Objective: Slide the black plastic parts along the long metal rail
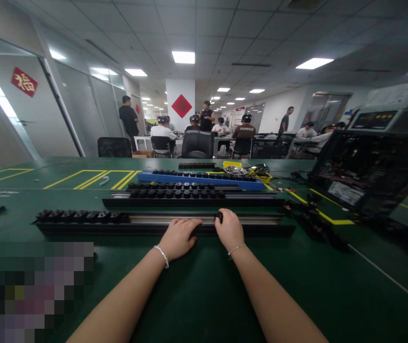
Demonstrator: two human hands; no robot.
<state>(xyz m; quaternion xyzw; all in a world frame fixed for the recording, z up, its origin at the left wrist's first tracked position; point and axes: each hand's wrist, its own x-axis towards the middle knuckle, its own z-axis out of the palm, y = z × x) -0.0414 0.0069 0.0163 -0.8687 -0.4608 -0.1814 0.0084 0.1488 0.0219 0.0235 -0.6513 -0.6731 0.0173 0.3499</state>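
A long black rail [100, 229] with a silvery channel lies across the green table in front of me. Several small black roller-like blocks [82, 216] stand in a row in its left part. My left hand [179, 237] rests on the middle of the rail, fingers stretched over it and thumb apart. Just to the right, my right hand [229, 228] is closed around a small black part [220, 216] at the channel; the fingers hide most of it, so whether it is seated in the channel I cannot tell.
Behind lie a second black rail [189, 202] with similar blocks and a blue tray [204, 180]. Loose black parts [314, 221] and an open black equipment case [357, 166] are at right. A metal dish [235, 170] sits farther back. People sit and stand beyond the table.
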